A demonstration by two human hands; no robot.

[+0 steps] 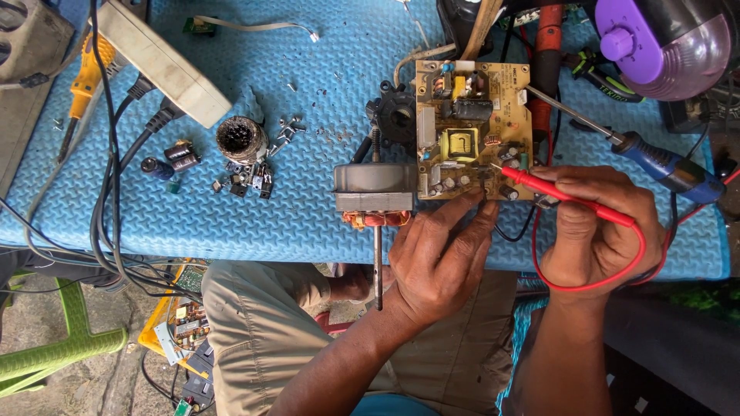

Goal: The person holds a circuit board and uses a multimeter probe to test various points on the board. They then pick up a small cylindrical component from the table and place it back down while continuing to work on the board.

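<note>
The right hand (597,235) grips a red multimeter probe (566,198) against the circuit board (472,131); the left hand (439,258), loosely open, fingertips the board's edge, hiding its own probe, if any.

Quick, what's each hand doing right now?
Left hand: open, fingertips resting at the edge of the circuit board, holding nothing.
Right hand: closed on the red probe, its tip on the board.

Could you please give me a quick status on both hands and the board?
Right hand grips red probe, tip on circuit board. Left hand fingers at board's near edge. Motor lies beside it.
</note>
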